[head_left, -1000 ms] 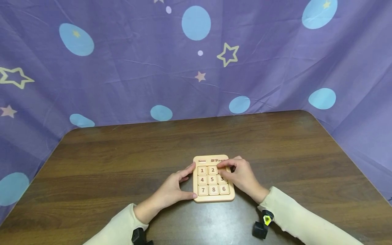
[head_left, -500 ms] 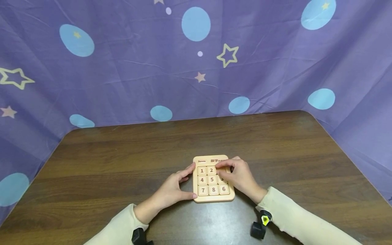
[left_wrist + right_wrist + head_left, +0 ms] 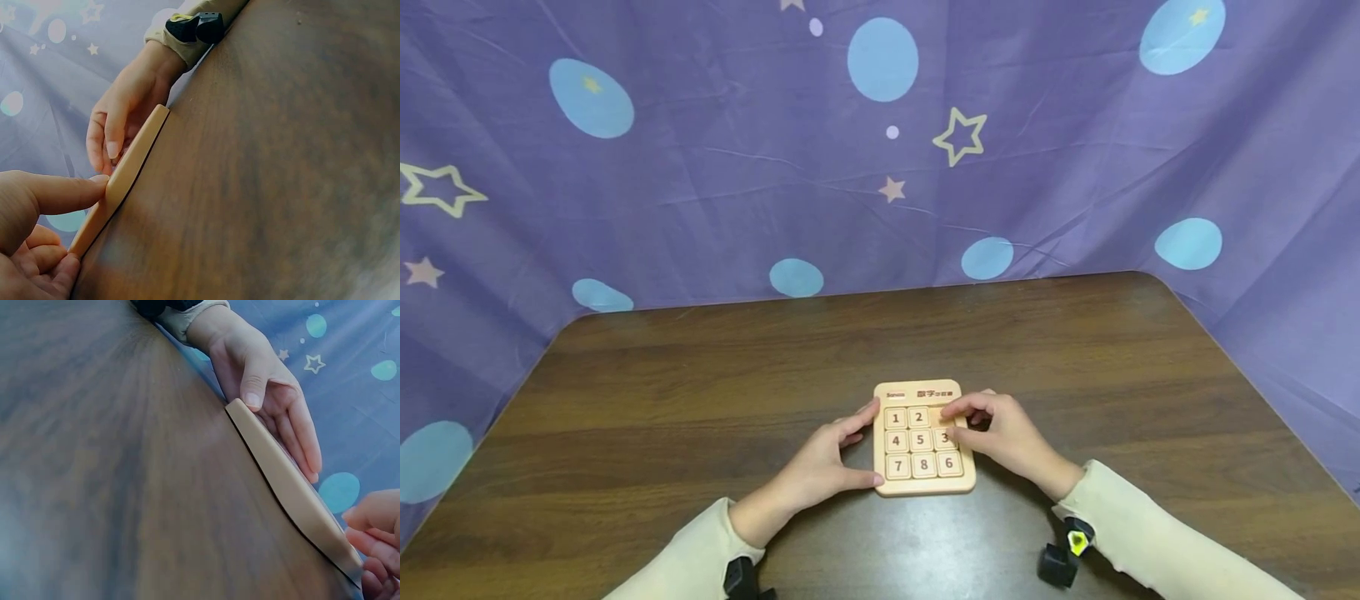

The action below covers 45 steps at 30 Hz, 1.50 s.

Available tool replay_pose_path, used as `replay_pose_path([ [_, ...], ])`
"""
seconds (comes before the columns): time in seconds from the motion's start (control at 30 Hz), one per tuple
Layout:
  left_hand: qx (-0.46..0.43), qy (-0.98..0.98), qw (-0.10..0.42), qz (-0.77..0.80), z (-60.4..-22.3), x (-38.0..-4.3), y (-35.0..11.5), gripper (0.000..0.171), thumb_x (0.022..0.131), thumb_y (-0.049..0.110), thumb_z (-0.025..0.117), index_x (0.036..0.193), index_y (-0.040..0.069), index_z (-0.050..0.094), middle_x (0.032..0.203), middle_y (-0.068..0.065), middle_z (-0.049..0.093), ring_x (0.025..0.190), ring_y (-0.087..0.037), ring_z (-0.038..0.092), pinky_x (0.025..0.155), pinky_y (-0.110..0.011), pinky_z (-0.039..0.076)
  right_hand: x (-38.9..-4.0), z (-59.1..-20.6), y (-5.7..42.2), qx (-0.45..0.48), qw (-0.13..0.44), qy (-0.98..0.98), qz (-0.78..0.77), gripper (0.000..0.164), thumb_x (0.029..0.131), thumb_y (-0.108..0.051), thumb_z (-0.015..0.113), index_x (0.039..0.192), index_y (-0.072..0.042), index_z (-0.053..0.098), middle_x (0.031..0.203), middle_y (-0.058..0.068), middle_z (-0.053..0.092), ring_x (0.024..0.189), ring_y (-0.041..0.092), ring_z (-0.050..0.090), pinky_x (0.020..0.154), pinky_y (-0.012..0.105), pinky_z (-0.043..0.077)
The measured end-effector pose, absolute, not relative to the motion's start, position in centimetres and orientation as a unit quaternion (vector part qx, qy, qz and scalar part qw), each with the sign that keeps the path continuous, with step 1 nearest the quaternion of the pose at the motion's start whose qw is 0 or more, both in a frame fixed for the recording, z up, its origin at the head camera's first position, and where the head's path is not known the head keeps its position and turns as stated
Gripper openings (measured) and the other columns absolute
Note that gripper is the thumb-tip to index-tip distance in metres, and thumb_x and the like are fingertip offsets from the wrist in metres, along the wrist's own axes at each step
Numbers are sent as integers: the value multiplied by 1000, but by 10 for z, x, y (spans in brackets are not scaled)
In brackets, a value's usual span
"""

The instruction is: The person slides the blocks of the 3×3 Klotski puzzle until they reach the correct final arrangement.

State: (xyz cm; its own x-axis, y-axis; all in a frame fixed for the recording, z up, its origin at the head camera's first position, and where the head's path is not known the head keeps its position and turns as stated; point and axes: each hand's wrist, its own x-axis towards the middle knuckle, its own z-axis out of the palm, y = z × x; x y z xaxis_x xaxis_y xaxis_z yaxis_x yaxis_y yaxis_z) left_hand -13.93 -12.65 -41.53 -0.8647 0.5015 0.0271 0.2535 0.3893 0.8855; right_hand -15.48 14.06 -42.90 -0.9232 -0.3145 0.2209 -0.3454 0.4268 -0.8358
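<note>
A pale wooden number slide puzzle [image 3: 916, 488] lies flat on the table, its rows reading 1, 2 and a gap, then 4, 5, 3, then 7, 8, 6. My left hand [image 3: 816, 461] rests against its left side, thumb at the lower corner and fingertips near the upper one. Over the puzzle's right edge is my right hand [image 3: 1006, 431], index finger and thumb apart by the vacant upper-right slot. That thumb overlaps the 3 tile [image 3: 945, 438]. From the left wrist, the puzzle's side [image 3: 134, 159] appears edge-on, with the right hand [image 3: 128, 103] beyond it.
The dark wood-grain table [image 3: 737, 358] extends around the puzzle on all sides. A purple curtain [image 3: 700, 167] with blue dots and stars hangs behind it. Black wrist cameras [image 3: 1057, 565] sit at the sleeve cuffs.
My right hand edged left, then drew back to the right, uncovering the upper-right slot and the printed heading. The 2 tile sits slightly further left. My left hand has stayed put.
</note>
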Motion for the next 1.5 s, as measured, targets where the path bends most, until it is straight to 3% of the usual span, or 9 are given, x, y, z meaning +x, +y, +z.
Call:
replay_pose_path([
  [0.5, 229, 824, 124, 503, -414, -140, -126, 87, 68, 3, 81, 141, -5, 35, 148, -18, 33, 135, -28, 34, 106, -40, 39, -154, -426, 157, 248, -29, -840, 483, 26, 73, -8, 76, 99, -11, 71, 93, -4, 66, 81, 10, 55, 73, 22, 50],
  [1.5, 235, 825, 121, 499, -417, -138, -127, 85, 69, 7, 81, 141, -5, 37, 148, -17, 34, 134, -29, 34, 106, -41, 39, -153, -427, 154, 244, -30, -849, 467, 25, 74, -14, 77, 98, -12, 70, 93, -3, 66, 84, 11, 55, 76, 23, 49],
])
